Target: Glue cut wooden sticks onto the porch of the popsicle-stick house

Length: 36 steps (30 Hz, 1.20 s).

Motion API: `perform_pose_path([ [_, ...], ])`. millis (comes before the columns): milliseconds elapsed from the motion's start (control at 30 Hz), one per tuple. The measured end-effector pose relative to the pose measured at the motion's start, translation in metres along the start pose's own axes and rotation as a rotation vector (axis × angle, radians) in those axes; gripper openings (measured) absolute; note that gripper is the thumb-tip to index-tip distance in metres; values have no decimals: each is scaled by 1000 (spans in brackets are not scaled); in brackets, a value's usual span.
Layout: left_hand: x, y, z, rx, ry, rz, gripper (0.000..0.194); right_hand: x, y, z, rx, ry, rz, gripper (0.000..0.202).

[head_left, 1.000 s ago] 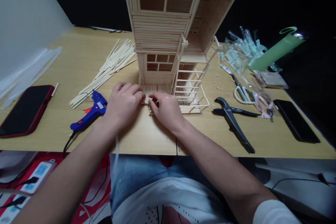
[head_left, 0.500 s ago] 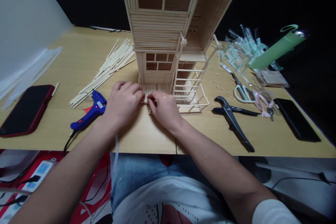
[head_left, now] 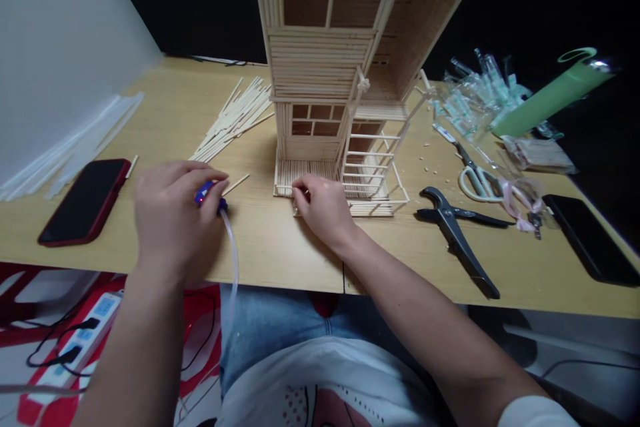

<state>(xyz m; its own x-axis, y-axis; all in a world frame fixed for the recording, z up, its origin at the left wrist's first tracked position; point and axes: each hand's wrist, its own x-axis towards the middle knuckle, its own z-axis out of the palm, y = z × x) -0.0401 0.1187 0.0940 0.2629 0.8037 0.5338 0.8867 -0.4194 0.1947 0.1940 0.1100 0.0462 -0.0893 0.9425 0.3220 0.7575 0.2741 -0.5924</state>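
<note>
My left hand (head_left: 173, 217) is closed around a blue glue gun (head_left: 205, 193), which it mostly hides. A clear glue stick (head_left: 233, 247) trails from the gun over the table edge. My right hand (head_left: 325, 210) pinches at the low railing along the front edge of the stick model house (head_left: 313, 67); a thin wooden stick (head_left: 284, 187) shows just left of its fingertips. What lies between those fingertips is largely covered. The house stands upright, with a ladder-like railing (head_left: 370, 153) on its right side.
Loose wooden sticks (head_left: 235, 117) lie behind my left hand. On the left are a phone (head_left: 85, 200) and clear glue sticks (head_left: 95, 140). To the right lie black cutters (head_left: 453, 233), scissors (head_left: 477, 177), a black phone (head_left: 590, 237) and a green bottle (head_left: 550, 97).
My left hand has left the front railing, moved left and closed on the glue gun. My right hand stays at the railing. The whole view has shifted slightly.
</note>
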Motion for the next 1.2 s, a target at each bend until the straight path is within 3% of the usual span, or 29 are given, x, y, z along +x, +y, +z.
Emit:
perform_pose_path([
  [133,-32,-20,-10,19,56,-207,29,-1,0,1,26,14,1,12],
  [300,-58,-40,-5,55,-133,-284,30,-1,1,2,32,24,-14,12],
  [533,-53,-24,1,33,-71,-218,25,-2,1,2,47,37,-18,12],
  [733,-49,-24,1,74,-75,-232,23,-2,1,0,54,30,-18,12],
  [1000,-45,11,6,-124,11,-130,15,-2,2,1,55,61,-69,13],
  [1200,-42,50,7,-275,6,-56,21,-16,-17,-20,139,84,-214,15],
])
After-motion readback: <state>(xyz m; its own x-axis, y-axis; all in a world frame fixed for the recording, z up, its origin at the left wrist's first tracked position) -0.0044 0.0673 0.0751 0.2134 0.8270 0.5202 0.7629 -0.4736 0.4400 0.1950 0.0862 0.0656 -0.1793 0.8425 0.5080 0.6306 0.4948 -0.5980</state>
